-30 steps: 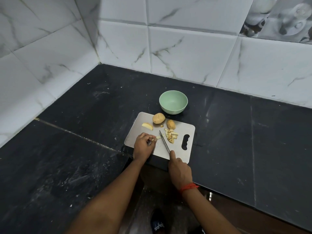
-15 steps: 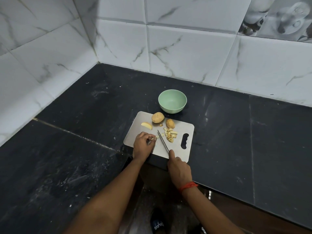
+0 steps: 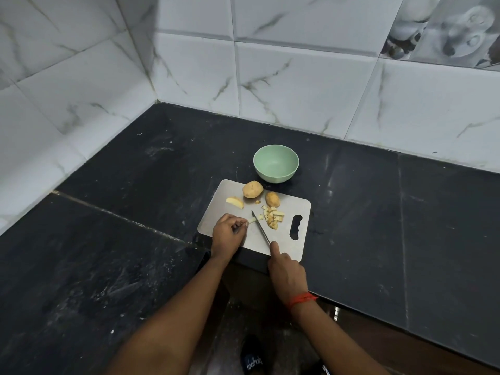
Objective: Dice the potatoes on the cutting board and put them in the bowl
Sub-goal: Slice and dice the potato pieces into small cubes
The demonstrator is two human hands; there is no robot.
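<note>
Hardly anything has moved since the earlier frames: the knife (image 3: 260,227) lies across the middle of the cutting board (image 3: 286,239) as before, tip toward its far edge. The left hand (image 3: 228,235) has its fingers (image 3: 242,222) pinching a pale potato strip (image 3: 253,220) just left of the blade. The right hand (image 3: 286,274), at the board's near edge, curls round the handle (forefinger stretched toward the blade). Diced pieces (image 3: 273,217) sit right of the blade, two potatoes (image 3: 252,189) and a wedge (image 3: 234,203) lie near the board's far edge, and the green bowl (image 3: 273,177) stands just beyond it on the bench (image 3: 351,212).

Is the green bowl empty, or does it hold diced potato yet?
Empty. The green bowl shows only bare green inside; the diced pieces lie in a pile on the cutting board.
</note>
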